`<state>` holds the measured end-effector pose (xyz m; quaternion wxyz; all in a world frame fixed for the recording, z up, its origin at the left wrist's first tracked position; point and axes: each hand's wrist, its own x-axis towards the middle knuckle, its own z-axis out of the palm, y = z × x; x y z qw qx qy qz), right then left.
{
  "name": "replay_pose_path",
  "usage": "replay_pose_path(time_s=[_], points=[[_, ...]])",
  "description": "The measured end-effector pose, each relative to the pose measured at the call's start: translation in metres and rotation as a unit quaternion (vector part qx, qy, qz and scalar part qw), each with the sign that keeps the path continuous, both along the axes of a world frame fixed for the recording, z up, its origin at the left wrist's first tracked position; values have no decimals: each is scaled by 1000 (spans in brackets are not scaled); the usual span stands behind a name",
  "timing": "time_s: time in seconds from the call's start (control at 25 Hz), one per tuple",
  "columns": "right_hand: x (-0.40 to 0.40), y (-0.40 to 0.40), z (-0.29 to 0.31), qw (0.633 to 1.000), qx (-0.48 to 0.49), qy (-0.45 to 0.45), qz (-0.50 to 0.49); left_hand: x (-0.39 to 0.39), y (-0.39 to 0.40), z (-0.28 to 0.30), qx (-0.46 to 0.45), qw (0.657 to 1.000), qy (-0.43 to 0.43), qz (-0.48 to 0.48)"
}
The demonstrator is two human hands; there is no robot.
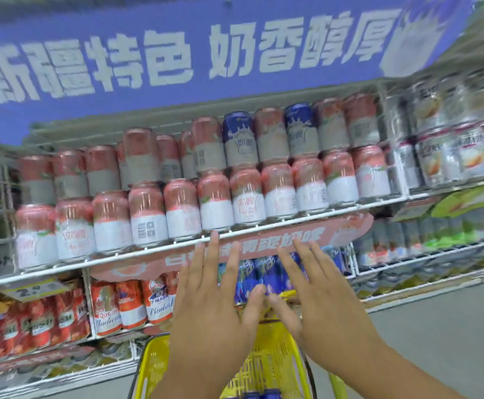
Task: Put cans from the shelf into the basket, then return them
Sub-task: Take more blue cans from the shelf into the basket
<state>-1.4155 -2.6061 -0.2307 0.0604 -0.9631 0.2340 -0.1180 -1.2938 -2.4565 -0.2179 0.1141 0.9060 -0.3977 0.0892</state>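
Pink-and-white cans (216, 204) stand in two stacked rows on a white wire shelf (177, 244), with two blue cans (239, 138) among the upper row. My left hand (210, 306) and my right hand (318, 295) are raised side by side just below that shelf, fingers spread, thumbs nearly touching, holding nothing. Under my forearms sits a yellow basket (281, 361); blue can tops (261, 394) show at its bottom edge.
A blue banner (177, 56) with white characters hangs above the shelf. Red beer cans (114, 306) fill the lower shelf at left, blue packs (261, 273) lie behind my hands, and silver cans (448, 148) stand at right. Grey floor (436, 341) lies at the lower right.
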Motion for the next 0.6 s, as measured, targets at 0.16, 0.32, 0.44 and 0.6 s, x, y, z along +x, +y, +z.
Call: replay_pose_path(time_s=[0.16,0.32,0.44,0.6], points=[[4,-71,35,1000,-3,-22,-4,10,-63,38,-33,999,17,23],[20,-125,61,999,46,-23,-1,28,-116,70,-37,996,13,85],[46,-147,89,997,63,-39,10,48,-145,91,-32,990,-3,140],[86,-165,121,995,87,-50,-21,70,-172,106,13,981,40,191]])
